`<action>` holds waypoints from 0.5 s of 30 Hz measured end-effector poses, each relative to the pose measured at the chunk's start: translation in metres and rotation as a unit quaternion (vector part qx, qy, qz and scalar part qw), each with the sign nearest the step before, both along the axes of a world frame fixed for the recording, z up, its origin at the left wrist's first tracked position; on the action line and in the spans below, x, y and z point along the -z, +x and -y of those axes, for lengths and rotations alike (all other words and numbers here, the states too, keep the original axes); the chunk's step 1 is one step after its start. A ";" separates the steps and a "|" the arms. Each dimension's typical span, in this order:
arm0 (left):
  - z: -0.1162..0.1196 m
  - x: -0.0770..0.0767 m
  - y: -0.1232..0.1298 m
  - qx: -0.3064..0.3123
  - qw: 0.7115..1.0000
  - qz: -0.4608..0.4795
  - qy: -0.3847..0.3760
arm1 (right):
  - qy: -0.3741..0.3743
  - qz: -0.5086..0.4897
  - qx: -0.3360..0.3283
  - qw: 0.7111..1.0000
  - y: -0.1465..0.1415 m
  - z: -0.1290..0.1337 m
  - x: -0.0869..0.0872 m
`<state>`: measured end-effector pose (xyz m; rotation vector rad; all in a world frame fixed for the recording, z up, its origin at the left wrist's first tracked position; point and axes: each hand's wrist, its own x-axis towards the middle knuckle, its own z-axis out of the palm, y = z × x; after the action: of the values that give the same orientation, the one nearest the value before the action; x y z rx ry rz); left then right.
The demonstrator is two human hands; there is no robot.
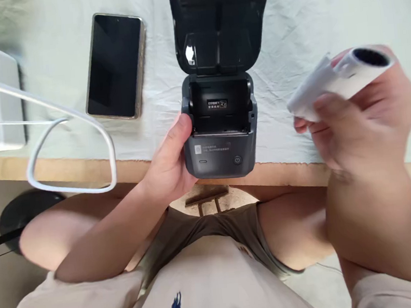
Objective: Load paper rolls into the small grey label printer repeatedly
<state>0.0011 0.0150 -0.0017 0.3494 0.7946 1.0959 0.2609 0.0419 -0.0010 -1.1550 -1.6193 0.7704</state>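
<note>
White box: far L of the counter (275, 118), dark panel at its top L corner (2, 103).
Cable: white, thick, looped in front of the box, bottom of the loop past the counter's front edge (110, 151).
Phone: flat on the counter, screen up & dark, slightly tilted, btwn cable and printer (115, 66).
L hand: closed round the printer's L side, thumb on the rim by the bay, other fingers mostly hidden (171, 157).
Printer: dark grey, at the front edge, pwr button on front R (223, 157); can't tell if its base rests on the counter.
Lid: swung fully back, away from the person (217, 32).
Bay: uncovered, long side running L–R, small label on the back wall (220, 116).
Paper roll: white, up in the R hand, R of the bay & well apart from it — long axis slanting, hollow dark end to upper R, other end lower L, approx. toward the printer (329, 84).
R hand: wrapped round the roll, thumb on the near side; the nearer hand to it (363, 126).
</note>
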 end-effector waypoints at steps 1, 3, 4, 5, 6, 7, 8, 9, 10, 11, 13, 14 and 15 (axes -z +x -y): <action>0.000 0.001 0.000 -0.001 1.000 0.000 0.008 | 0.023 -0.030 0.000 0.999 -0.004 -0.001 0.005; 0.000 0.001 0.001 -0.001 1.000 -0.006 0.006 | 0.043 -0.006 -0.006 0.999 -0.009 -0.004 0.012; 0.000 0.000 0.002 -0.005 1.000 -0.011 -0.001 | 0.050 0.038 -0.005 0.998 -0.009 -0.004 0.014; 0.000 0.000 0.002 -0.012 1.000 -0.017 -0.011 | 0.060 0.089 0.001 0.994 -0.009 -0.005 0.016; 0.000 -0.001 0.002 -0.021 0.999 -0.021 -0.021 | 0.067 0.140 0.006 0.988 -0.008 -0.006 0.018; 0.000 -0.002 0.003 -0.033 0.999 -0.024 -0.031 | 0.068 0.189 0.009 0.980 -0.008 -0.006 0.019; 0.000 -0.003 0.003 -0.043 0.998 -0.026 -0.039 | 0.063 0.226 0.010 0.972 -0.008 -0.006 0.019; 0.000 -0.003 0.004 -0.049 0.997 -0.026 -0.044 | 0.058 0.246 0.009 0.968 -0.008 -0.005 0.017; 0.001 -0.003 0.004 -0.051 0.997 -0.024 -0.043 | 0.052 0.250 0.007 0.967 -0.008 -0.003 0.013; 0.001 -0.003 0.005 -0.052 0.998 -0.019 -0.038 | 0.057 0.241 0.012 0.969 -0.007 0.000 0.008; 0.001 -0.002 0.005 -0.053 0.998 -0.004 -0.023 | 0.094 0.205 0.067 0.972 0.000 0.007 -0.007; 0.001 -0.002 0.006 -0.054 0.998 0.004 -0.018 | 0.097 0.176 0.130 0.971 0.008 0.011 -0.015; 0.001 -0.002 0.006 -0.054 0.998 0.011 -0.016 | 0.085 0.152 0.207 0.963 0.019 0.014 -0.022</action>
<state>0.0072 0.0139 0.0002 0.2685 0.8190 1.1850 0.2802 0.0281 0.0214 -1.4726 -1.5731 0.1853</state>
